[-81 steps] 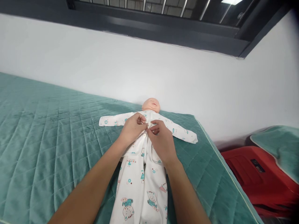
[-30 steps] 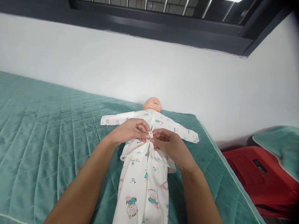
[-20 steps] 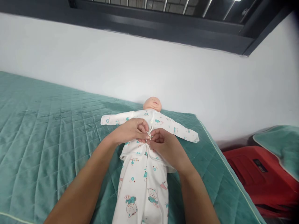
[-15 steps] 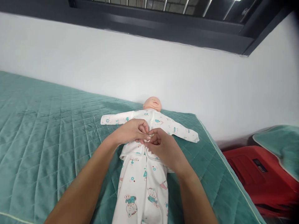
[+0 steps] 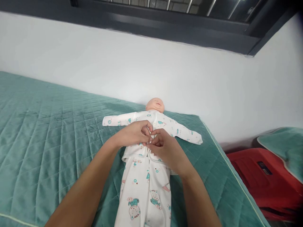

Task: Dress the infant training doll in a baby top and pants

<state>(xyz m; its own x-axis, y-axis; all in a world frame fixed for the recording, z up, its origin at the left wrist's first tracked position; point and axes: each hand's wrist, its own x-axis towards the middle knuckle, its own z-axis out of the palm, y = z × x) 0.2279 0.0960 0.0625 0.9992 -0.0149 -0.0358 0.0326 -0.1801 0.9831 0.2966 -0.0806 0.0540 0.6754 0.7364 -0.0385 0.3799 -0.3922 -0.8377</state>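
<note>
A baby doll (image 5: 155, 105) lies on its back, dressed in a white printed jacket (image 5: 165, 123) and white trousers (image 5: 139, 189) with animal pictures. The jacket's sleeves spread out to both sides. Over the doll's belly, my left hand (image 5: 136, 132) pinches the front edge of the jacket with thumb and fingertips. Right beside it, my right hand (image 5: 165, 148) is closed on the same front opening, its fingertips meeting those of the left. Whatever fastening lies between the fingertips is hidden.
A green quilted cover (image 5: 59, 135) spreads under the doll, with a pale piped edge at the right. Behind stands a white wall (image 5: 106, 63) below a dark window frame (image 5: 165, 26). A red plastic chair (image 5: 260, 176) with green cloth (image 5: 284, 148) over it is at the right.
Both hands stay at the jacket's front, with only a slight shift of the fingers. The whole view has moved a little.
</note>
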